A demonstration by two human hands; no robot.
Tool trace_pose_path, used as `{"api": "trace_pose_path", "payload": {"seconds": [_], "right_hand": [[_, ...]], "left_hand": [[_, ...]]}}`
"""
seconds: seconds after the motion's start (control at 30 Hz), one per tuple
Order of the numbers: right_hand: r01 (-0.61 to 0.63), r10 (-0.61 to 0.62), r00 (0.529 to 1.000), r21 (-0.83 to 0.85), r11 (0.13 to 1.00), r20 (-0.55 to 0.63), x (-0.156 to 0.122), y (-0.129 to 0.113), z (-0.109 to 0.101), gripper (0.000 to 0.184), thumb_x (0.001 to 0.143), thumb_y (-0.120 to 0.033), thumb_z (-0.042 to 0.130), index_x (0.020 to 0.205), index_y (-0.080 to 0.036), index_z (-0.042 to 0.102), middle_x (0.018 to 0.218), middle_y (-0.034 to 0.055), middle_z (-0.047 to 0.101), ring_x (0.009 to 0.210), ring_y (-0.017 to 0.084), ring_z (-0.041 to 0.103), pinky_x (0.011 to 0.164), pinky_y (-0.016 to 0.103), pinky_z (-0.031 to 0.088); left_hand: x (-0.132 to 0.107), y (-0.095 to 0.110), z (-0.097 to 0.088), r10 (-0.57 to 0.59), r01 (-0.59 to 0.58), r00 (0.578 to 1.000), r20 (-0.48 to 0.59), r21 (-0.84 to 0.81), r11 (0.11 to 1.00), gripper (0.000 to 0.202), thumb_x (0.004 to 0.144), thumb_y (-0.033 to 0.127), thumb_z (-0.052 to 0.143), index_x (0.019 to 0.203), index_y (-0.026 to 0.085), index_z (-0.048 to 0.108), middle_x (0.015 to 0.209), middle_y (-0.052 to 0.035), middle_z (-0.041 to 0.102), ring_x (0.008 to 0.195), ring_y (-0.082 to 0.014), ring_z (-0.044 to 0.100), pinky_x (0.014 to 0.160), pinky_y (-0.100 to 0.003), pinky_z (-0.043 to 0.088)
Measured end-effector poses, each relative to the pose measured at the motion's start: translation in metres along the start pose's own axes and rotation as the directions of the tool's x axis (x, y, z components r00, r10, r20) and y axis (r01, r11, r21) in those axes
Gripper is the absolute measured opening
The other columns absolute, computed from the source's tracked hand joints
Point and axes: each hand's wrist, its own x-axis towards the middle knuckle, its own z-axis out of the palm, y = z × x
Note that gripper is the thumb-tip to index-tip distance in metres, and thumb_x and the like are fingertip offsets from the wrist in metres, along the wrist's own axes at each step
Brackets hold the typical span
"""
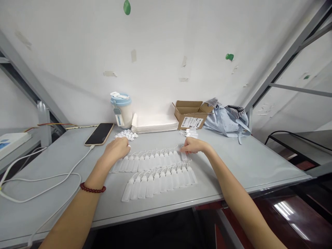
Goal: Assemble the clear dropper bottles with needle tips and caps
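I watch the right hand (193, 144) pinch one tag (184, 156) behind the front row's (156, 182) right end, apparently aligning it; next calls for gentle release. Behind its left end, the left hand (117, 149) curls, hold unclear.

- On the cup (125, 114), a hanging tag (119, 119) carries dark lettering that runs along its length; the middle seems to read "UCC", while the letters around it are too blurred to make out surely.
- On the front of the cardboard box (193, 114), a white label (192, 122) bears rows of small dark print, too small to read.
- On the white case (17, 139) at the far left, blue markings (4, 141) show, their wording illegible.
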Motion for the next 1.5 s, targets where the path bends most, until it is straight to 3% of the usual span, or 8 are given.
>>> {"api": "trace_pose_path", "payload": {"seconds": [0.17,0.3,0.5,0.6,0.7,1.1,1.23,1.5], "right_hand": [[0.02,-0.02,0.999,0.001,1.0,-0.034,0.0,0.004,-0.001,0.032,0.066,-0.035,0.062,0.043,-0.015,0.053,0.043,0.0006,0.052,0.034,0.009,0.04,0.039,0.025,0.031],[0.105,-0.097,0.972,0.027,0.994,-0.214,0.0,0.004,-0.001,0.033,0.07,-0.035,0.059,0.044,-0.016,0.05,0.041,-0.0013,0.047,0.037,0.009,0.041,0.042,0.024,0.032],[0.32,-0.264,0.76,-0.012,0.947,-0.594,0.005,-0.005,0.007,0.026,0.079,-0.039,0.054,0.064,-0.017,0.053,0.058,-0.0014,0.051,0.055,0.011,0.044,0.054,0.023,0.035],[0.391,-0.331,0.669,-0.063,0.918,-0.666,0.013,-0.009,0.016,0.022,0.081,-0.036,0.053,0.069,-0.017,0.055,0.064,0.0007,0.056,0.06,0.012,0.048,0.061,0.025,0.038],[0.42,-0.373,0.628,-0.106,0.901,-0.683,0.021,-0.009,0.025,0.018,0.081,-0.032,0.054,0.071,-0.018,0.055,0.066,0.0015,0.056,0.061,0.014,0.049,0.061,0.026,0.037],[0.428,-0.422,0.676,-0.145,0.892,-0.604,0.036,-0.003,0.038,0.015,0.076,-0.027,0.061,0.069,-0.016,0.053,0.065,-0.0005,0.055,0.056,0.012,0.045,0.056,0.024,0.033],[0.455,-0.45,0.664,-0.155,0.877,-0.597,0.036,-0.003,0.039,0.012,0.075,-0.025,0.062,0.075,-0.014,0.059,0.075,0.0031,0.057,0.064,0.014,0.048,0.06,0.026,0.037],[0.703,-0.591,0.616,0.024,0.711,-0.521,0.009,-0.03,0.039,0.02,0.08,-0.02,0.061,0.099,-0.019,0.066,0.1,0.0063,0.068,0.094,0.019,0.061,0.078,0.03,0.048]], "left_hand": [[-0.003,0.002,-0.002,-0.003,-0.002,0.996,-0.086,-0.061,0.998,0.018,0.071,0.025,0.048,0.068,0.019,0.064,0.071,-0.0109,0.068,0.078,-0.0316,0.065,0.061,-0.033,0.043],[-0.005,0.008,-0.007,-0.009,-0.021,0.984,-0.176,-0.17,0.985,0.019,0.071,0.026,0.048,0.073,0.019,0.065,0.074,-0.0099,0.069,0.08,-0.0318,0.065,0.064,-0.034,0.045],[-0.01,0.03,-0.014,0.089,-0.19,0.962,-0.257,-0.401,0.896,0.027,0.076,0.037,0.047,0.085,0.018,0.064,0.088,-0.0052,0.071,0.085,-0.022,0.065,0.074,-0.029,0.048],[-0.015,0.044,-0.012,0.13,-0.249,0.954,-0.272,-0.469,0.847,0.027,0.076,0.038,0.047,0.085,0.019,0.064,0.087,-0.004,0.071,0.083,-0.0204,0.065,0.072,-0.028,0.048],[-0.019,0.055,-0.008,0.173,-0.293,0.947,-0.272,-0.503,0.813,0.027,0.076,0.038,0.048,0.084,0.019,0.064,0.085,-0.0041,0.071,0.082,-0.0204,0.064,0.071,-0.029,0.048],[-0.02,0.063,-0.001,0.238,-0.36,0.928,-0.288,-0.514,0.779,0.025,0.075,0.037,0.049,0.079,0.018,0.064,0.08,-0.0044,0.07,0.079,-0.0219,0.064,0.074,-0.033,0.049],[-0.021,0.065,0.003,0.254,-0.374,0.924,-0.287,-0.526,0.764,0.022,0.076,0.035,0.05,0.08,0.018,0.064,0.08,-0.0049,0.07,0.079,-0.0224,0.064,0.072,-0.033,0.048],[-0.03,0.08,-0.001,0.255,-0.395,0.917,-0.307,-0.61,0.687,0.022,0.081,0.033,0.051,0.087,0.018,0.066,0.078,-0.0035,0.071,0.072,-0.0183,0.065,0.064,-0.027,0.049]]}}
